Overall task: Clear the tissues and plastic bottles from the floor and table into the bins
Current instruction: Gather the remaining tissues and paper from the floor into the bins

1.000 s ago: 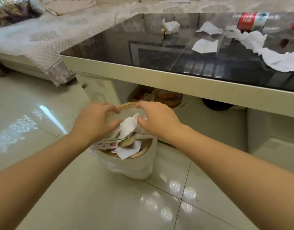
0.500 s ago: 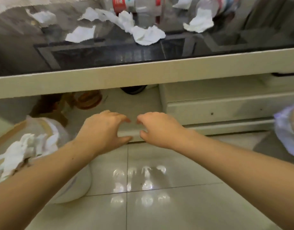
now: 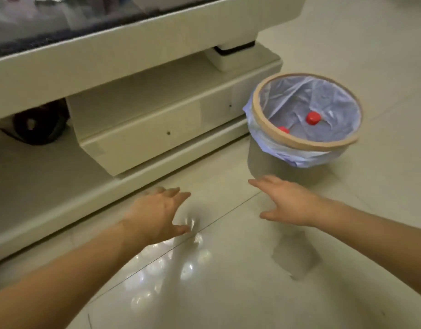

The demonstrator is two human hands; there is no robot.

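View has swung right; bin [image 3: 306, 141] beyond empty right hand [image 3: 287, 203].

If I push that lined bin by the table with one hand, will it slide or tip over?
The bin probably slides: the tiled floor looks glossy. It seems light, with only red-capped bottles visible inside, so a push at the rim might tip it. The loose liner may slip under the fingers.

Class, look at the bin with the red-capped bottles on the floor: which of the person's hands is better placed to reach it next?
Probably the right hand: it hovers open just in front of the bin, while the left hand is farther off, near the table base.
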